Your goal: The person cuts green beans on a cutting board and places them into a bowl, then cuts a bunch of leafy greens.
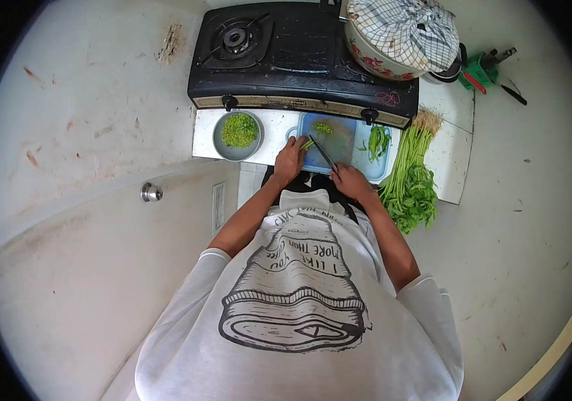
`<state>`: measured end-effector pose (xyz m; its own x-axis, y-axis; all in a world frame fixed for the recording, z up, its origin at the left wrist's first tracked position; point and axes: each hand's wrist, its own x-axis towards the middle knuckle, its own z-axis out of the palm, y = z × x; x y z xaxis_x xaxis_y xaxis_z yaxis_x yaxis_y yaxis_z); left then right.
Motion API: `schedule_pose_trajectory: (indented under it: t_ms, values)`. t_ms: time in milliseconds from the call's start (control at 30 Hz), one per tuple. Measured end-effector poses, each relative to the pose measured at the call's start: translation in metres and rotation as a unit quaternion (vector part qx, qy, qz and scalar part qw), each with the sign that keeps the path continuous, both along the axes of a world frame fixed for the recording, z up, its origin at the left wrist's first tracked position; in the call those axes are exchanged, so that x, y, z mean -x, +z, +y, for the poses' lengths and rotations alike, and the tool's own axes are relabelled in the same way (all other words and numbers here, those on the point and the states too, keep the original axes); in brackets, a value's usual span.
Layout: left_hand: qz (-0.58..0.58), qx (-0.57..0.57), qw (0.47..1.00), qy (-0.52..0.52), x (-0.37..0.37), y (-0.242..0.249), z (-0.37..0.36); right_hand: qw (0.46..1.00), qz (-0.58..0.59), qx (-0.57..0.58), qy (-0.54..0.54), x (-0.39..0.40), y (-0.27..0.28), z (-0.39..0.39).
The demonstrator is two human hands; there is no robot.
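Note:
On the blue cutting board (339, 152), my left hand (290, 160) is closed around a few green stalks (307, 144) at the left edge. My right hand (350, 181) grips a knife (324, 154), its blade slanting up and left so the tip lies beside the stalks. A small heap of chopped green stems (323, 127) lies near the board's top. Loose leaves (377, 142) rest on the board's right side. To the left of my left hand, a grey bowl (217, 142) holds finely chopped greens (239, 130).
A black gas stove (299, 80) stands just behind the board. On its right burner is a floral pot (379, 63) covered with a checked cloth (403, 30). A bundle of leafy greens with roots (414, 170) hangs over the counter's front edge. A green basket (478, 70) with utensils stands back right.

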<state>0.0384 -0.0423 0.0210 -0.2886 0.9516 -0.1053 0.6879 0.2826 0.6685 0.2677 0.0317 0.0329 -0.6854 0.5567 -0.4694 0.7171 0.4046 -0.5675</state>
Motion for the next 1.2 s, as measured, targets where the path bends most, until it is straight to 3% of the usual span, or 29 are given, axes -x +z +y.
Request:
schedule_pose_trajectory:
  t_ms: [633,900,1200]
  values:
    - [0.011,0.013,0.999,0.047,-0.012,0.000,0.000,0.994,0.010,-0.093,0.053,-0.006,0.000,0.015]
    - [-0.037,-0.003,0.996,0.085,-0.019,0.001,0.005,0.997,0.001,-0.061,0.053,-0.005,0.001,0.014]
    - [-0.041,-0.023,0.998,0.053,-0.012,-0.001,0.010,0.997,-0.017,-0.046,0.063,0.000,0.002,0.016]
